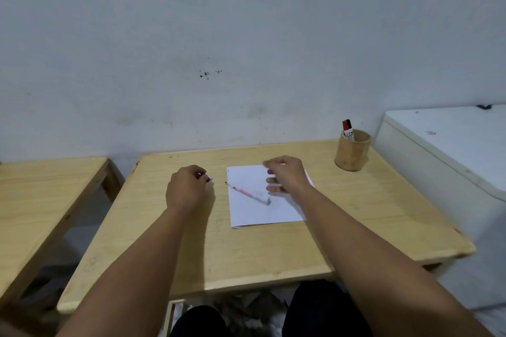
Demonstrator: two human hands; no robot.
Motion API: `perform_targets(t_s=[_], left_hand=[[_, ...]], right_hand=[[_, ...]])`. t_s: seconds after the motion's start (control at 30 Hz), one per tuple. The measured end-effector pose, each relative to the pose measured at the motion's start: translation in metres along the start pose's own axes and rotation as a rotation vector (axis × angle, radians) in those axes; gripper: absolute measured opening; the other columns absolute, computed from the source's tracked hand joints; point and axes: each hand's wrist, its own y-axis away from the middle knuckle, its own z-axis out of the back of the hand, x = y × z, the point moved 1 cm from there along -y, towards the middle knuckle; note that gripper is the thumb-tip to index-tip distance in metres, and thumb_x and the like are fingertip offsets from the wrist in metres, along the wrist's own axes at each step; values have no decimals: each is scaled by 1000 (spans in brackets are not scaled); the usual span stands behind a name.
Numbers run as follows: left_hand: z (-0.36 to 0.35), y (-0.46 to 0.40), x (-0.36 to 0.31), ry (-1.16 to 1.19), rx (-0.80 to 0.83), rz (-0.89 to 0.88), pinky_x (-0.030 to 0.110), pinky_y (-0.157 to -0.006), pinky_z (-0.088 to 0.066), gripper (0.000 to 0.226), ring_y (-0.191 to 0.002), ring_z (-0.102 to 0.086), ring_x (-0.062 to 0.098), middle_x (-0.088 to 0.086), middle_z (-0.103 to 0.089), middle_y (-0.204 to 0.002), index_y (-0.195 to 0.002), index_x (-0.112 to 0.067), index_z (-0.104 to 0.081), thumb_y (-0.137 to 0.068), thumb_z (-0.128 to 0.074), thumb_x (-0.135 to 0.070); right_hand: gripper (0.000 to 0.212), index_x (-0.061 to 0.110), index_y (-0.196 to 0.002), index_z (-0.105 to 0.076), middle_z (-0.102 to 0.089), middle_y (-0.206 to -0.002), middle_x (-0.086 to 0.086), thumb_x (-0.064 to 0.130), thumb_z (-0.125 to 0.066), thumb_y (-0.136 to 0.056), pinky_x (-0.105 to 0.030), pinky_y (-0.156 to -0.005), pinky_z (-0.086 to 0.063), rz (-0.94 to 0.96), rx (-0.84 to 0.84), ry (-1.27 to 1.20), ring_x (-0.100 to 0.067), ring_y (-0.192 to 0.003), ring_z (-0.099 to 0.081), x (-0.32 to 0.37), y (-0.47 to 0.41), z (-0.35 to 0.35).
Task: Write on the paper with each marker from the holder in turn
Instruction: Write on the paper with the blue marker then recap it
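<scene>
The table (246,241) is carrying the paper (262,213), with a marker (250,192) lying loose across it. The right hand (284,176) is hovering over the paper, fingers spread and gripping nothing. The left hand (186,186) is curling shut around a small purple item (208,179), probably a cap. For clean pickup, take the marker mid-barrel. The holder (352,152) is keeping one red-capped marker (347,128) upright.

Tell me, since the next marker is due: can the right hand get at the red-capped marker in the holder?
Probably yes. The right hand is open above the paper, and bare table lies between it and the holder; the red-capped marker sticks up above the rim.
</scene>
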Motion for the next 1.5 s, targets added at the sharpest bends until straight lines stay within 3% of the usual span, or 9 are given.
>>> perform_targets(t_s=[0.07, 0.13, 0.3, 0.37, 0.5, 0.6, 1.1, 1.33, 1.5], left_hand=[[-2, 5, -1, -2, 1, 21, 36, -82, -52, 22, -101, -67, 27, 0, -77, -107, -108, -21, -76, -91, -63, -20], [-2, 10, -1, -7, -3, 29, 35, -80, -52, 22, -99, -67, 26, -2, -77, -105, -108, -22, -76, -91, -62, -20], [5, 12, -3, 3, -19, 62, 33, -77, -51, 21, -95, -66, 24, -5, -77, -100, -107, -22, -75, -92, -61, -19], [9, 7, -5, 121, -18, 93, 32, -75, -50, 19, -89, -66, 23, -4, -77, -99, -103, -19, -76, -92, -62, -17], [19, -3, -21, 528, -1, 242, 35, -74, -54, 16, -84, -68, 20, 6, -76, -98, -104, -9, -75, -94, -65, -13], [23, -1, -42, 646, 94, 257, 32, -76, -54, 15, -85, -66, 18, 8, -73, -96, -107, -7, -74, -96, -64, -12], [13, 16, -117, 615, 239, 105, 31, -75, -57, 16, -85, -68, 19, 11, -74, -96, -107, -5, -76, -96, -66, -12], [-3, 30, -168, 572, 318, 7, 33, -79, -60, 14, -78, -64, 21, 10, -68, -82, -102, -1, -77, -94, -68, -8], [-25, 34, -259, 630, 380, -174, 40, -83, -62, 19, -74, -64, 19, 11, -72, -85, -105, 4, -76, -89, -74, -5]], right_hand=[[52, 26, -107, -72, -71, -105, 4, 58, -88, -69, -35, -74, -58, 104, 2, 340, -16, -88, -70, -17, 5, -8], [68, 32, -114, -70, -66, -106, 15, 69, -85, -59, -32, -73, -52, 190, 81, 616, -11, -97, -69, -26, 15, -17], [19, 21, -100, -79, -75, -95, 3, 32, -72, -86, -34, -69, -57, 343, 155, 947, -25, -85, -74, -29, 22, -33], [15, 17, -93, -79, -77, -91, -4, 27, -67, -89, -33, -63, -51, 355, 136, 872, -29, -84, -74, -27, 19, -32], [15, 21, -100, -82, -79, -95, 4, 31, -72, -94, -33, -71, -48, 441, 159, 672, -15, -85, -69, -11, 19, -20], [15, 23, -104, -83, -76, -94, 9, 30, -73, -94, -32, -69, -44, 504, 156, 633, -16, -87, -66, -1, 21, -13], [18, 29, -106, -83, -79, -104, 8, 36, -74, -92, -40, -85, -56, 529, 19, 669, -16, -96, -69, 23, 31, 44], [14, 25, -101, -83, -79, -96, 6, 32, -76, -92, -32, -71, -44, 558, -63, 654, -7, -73, -58, 40, 38, 80], [8, 20, -89, -78, -66, -69, 8, 27, -79, -91, -30, -65, -44, 558, -174, 588, -13, -69, -61, 67, 29, 113]])
